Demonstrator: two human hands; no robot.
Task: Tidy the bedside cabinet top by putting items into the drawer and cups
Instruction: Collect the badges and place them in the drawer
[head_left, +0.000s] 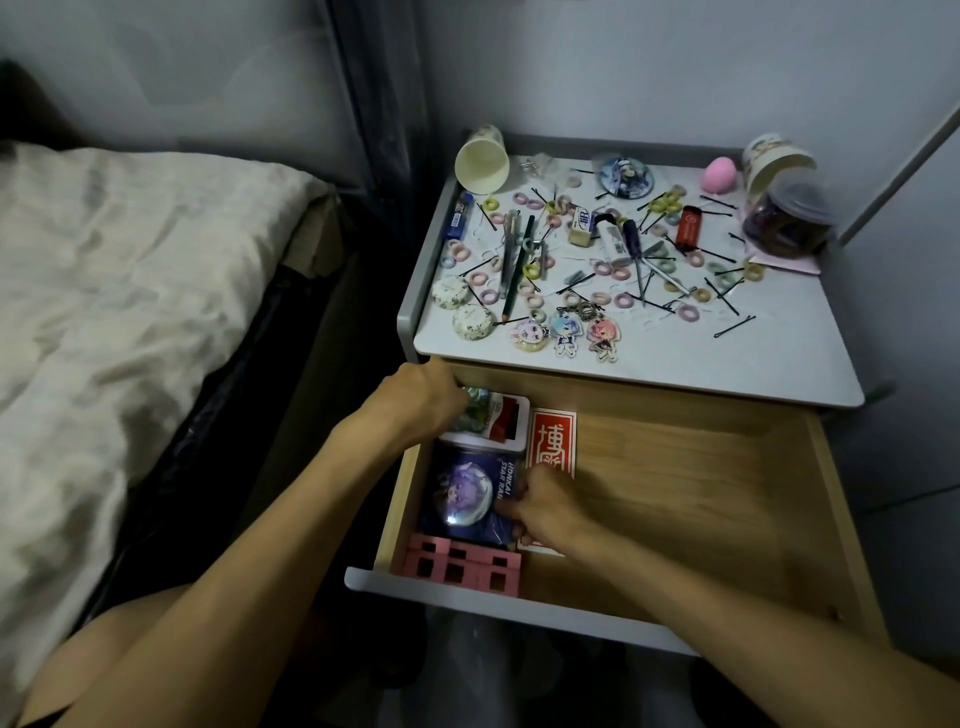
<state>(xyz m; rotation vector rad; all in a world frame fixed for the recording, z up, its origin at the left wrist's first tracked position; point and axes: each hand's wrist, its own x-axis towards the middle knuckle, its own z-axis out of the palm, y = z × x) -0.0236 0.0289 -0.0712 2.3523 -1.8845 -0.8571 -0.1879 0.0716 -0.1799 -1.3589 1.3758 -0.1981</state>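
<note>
Reaching into the drawer (675, 493), your left hand (421, 397) curls round a shiny green thing (470, 410) at its back-left corner, your right hand (545, 512) pinches the purple packet (462, 493) by its edge, and the cluttered cabinet top (779, 353) lies just beyond your left.

Matt, light wood-grain drawer (675, 467); smooth matt grey counter (779, 353); paper cup (481, 163); glossy purple packet (467, 493); crumpled cloth bedsheet (130, 260); clear plastic jar (789, 218); glossy plastic keyrings (564, 332).

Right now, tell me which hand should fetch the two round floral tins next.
Left, probably. The left hand sits at the drawer's back left corner, just below the floral tins on the top's front left edge. The right hand is farther, gripping the purple packet.
</note>
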